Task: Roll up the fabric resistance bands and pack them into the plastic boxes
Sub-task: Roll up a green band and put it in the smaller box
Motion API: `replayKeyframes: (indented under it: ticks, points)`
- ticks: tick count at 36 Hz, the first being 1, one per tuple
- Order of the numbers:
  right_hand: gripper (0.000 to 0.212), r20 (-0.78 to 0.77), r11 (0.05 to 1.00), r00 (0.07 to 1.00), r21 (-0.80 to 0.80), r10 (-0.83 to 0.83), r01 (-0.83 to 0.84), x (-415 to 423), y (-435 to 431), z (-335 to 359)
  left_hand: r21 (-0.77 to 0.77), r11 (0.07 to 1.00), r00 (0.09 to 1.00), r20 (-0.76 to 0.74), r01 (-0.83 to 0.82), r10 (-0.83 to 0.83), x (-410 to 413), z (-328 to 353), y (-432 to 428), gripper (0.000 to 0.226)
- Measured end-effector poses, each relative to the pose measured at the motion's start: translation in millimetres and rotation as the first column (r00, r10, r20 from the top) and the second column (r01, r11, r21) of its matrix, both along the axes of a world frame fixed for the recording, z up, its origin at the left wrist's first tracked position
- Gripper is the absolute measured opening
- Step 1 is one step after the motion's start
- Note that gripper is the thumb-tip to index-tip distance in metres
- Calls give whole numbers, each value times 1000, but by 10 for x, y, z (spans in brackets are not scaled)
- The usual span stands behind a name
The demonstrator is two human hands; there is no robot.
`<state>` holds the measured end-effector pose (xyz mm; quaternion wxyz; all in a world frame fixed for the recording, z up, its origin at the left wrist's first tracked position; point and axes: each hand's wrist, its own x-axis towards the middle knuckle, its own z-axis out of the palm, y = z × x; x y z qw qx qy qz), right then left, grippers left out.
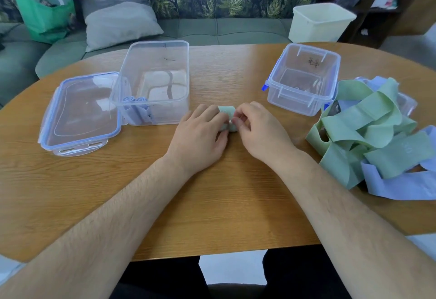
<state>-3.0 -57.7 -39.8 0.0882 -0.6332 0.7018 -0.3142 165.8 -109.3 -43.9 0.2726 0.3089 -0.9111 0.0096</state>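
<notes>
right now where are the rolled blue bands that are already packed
Head view, left of centre: the rolled blue bands sit in the near left corner of the large clear box, right beside a lid.

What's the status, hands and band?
Left hand, right hand: both gripping rolled green fabric band. Two rolled blue fabric bands in left clear plastic box. Nothing blocking the hands.
</notes>
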Motion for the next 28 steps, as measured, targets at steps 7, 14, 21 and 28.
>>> replayKeyframes:
  ticks: [7, 14, 21, 28]
  points:
    - [17, -42, 996, 999, -81, 26, -29, 6, 27, -17, -86, 996, 999, 33, -36, 39, -43, -10, -105, 13]
    - [31, -92, 1000, 996, 31, 0, 3, -33, -59, 2, -114, 989, 992, 76, -94, 103, -144, -12, -186, 22]
    - [39, -91, 994, 996, 108, 17, -7, -56, -240, 88, 11, 994, 984, 143, -110, 107, -263, 84, -276, 31]
    - [25, -63, 988, 997, 151, 43, -33, -33, -164, 175, 115, 989, 990, 113, -92, 79, -190, 89, -235, 33]
